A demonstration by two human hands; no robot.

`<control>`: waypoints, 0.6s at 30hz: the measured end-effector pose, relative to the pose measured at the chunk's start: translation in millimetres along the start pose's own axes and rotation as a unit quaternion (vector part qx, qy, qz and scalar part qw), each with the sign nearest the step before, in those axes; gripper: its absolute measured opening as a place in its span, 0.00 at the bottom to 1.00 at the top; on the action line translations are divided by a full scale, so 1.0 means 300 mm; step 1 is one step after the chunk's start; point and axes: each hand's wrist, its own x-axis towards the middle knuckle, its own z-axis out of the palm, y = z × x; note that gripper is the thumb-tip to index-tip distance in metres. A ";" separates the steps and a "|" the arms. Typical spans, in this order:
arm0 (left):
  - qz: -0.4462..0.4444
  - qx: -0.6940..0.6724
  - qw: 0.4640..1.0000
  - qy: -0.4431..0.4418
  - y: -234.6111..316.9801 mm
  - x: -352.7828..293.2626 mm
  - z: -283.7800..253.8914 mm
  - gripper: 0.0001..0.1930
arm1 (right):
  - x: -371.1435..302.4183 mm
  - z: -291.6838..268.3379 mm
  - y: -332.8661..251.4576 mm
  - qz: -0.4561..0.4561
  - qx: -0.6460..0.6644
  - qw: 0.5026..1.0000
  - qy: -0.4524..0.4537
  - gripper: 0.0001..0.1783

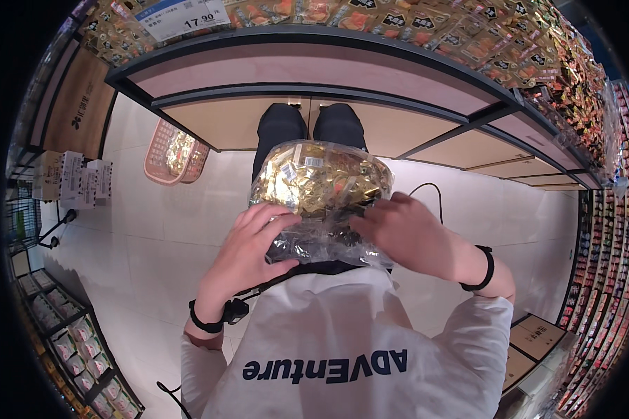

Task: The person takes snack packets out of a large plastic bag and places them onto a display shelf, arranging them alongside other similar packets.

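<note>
A clear plastic bag (328,185) full of small gold-wrapped packets rests on my lap. Its loose, crinkled plastic end lies toward my waist. My left hand (248,244) grips the bag's left side, fingers curled over the top and thumb lower on the plastic. On the opposite side my right hand (409,234) is closed on the loose plastic, knuckles up. Its fingertips are partly hidden, next to something dark under the film.
A pink basket (154,157) with gold packets stands on the floor at left. Ahead is a display counter (314,66) heaped with packets, with cabinet doors (220,122) below. Stocked shelves (611,230) rise at right; a rack of packaged goods (77,342) stands lower left.
</note>
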 end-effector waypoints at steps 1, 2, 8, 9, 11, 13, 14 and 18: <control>0.012 0.000 1.000 0.019 0.006 -0.003 -0.008 0.28 | 0.000 -0.008 0.008 0.050 -0.032 0.998 -0.021 0.27; 0.024 0.000 0.999 0.038 0.013 -0.006 -0.012 0.24 | -0.005 -0.022 0.012 0.049 -0.032 0.998 -0.020 0.27; -0.011 -0.098 0.974 0.203 -0.038 -0.022 -0.010 0.08 | -0.014 -0.028 -0.036 -0.054 0.016 0.978 0.199 0.17; -0.004 -0.112 0.966 0.233 -0.050 -0.028 -0.014 0.08 | 0.010 -0.008 -0.046 -0.109 0.049 0.965 0.234 0.17; -0.012 -0.119 0.965 0.234 -0.049 -0.035 -0.029 0.08 | 0.059 -0.006 -0.065 -0.166 0.096 0.958 0.212 0.18; -0.017 -0.127 0.963 0.237 -0.053 -0.034 -0.035 0.08 | 0.143 0.033 -0.055 -0.143 0.100 0.974 0.145 0.14; 0.014 -0.113 0.964 0.239 -0.059 -0.034 -0.035 0.08 | 0.194 0.059 -0.048 -0.124 0.102 0.984 0.074 0.10; 0.070 -0.072 0.966 0.240 -0.052 -0.033 -0.036 0.10 | 0.387 0.148 -0.049 -0.113 0.123 0.986 -0.017 0.24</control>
